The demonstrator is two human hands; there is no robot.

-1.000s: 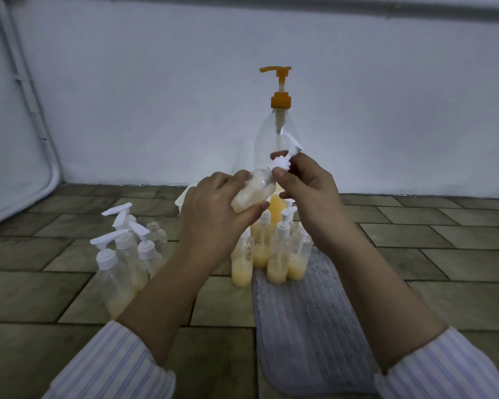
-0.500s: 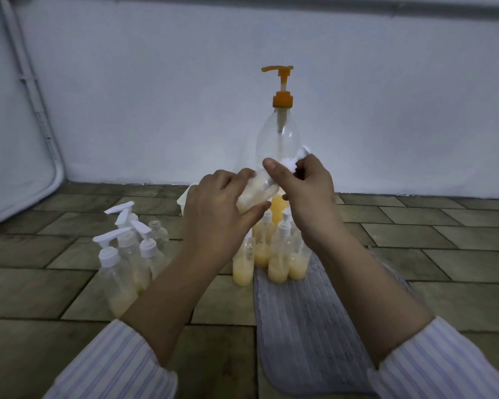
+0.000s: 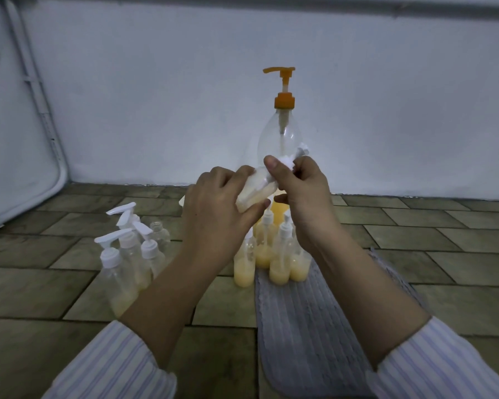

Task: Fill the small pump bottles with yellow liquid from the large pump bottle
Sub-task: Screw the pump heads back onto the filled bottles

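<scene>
White pump cap (image 3: 293, 158) is being pinched by my right hand (image 3: 303, 194); left hand (image 3: 216, 205) is clasping small bottle (image 3: 255, 191), probably screwing shut.

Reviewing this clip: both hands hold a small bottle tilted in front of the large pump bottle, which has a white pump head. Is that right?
Not quite. The head view shows the large pump bottle has an orange pump head, not white. The rest holds: the left hand grips the tilted small bottle and the right hand is at its white pump cap.
</scene>
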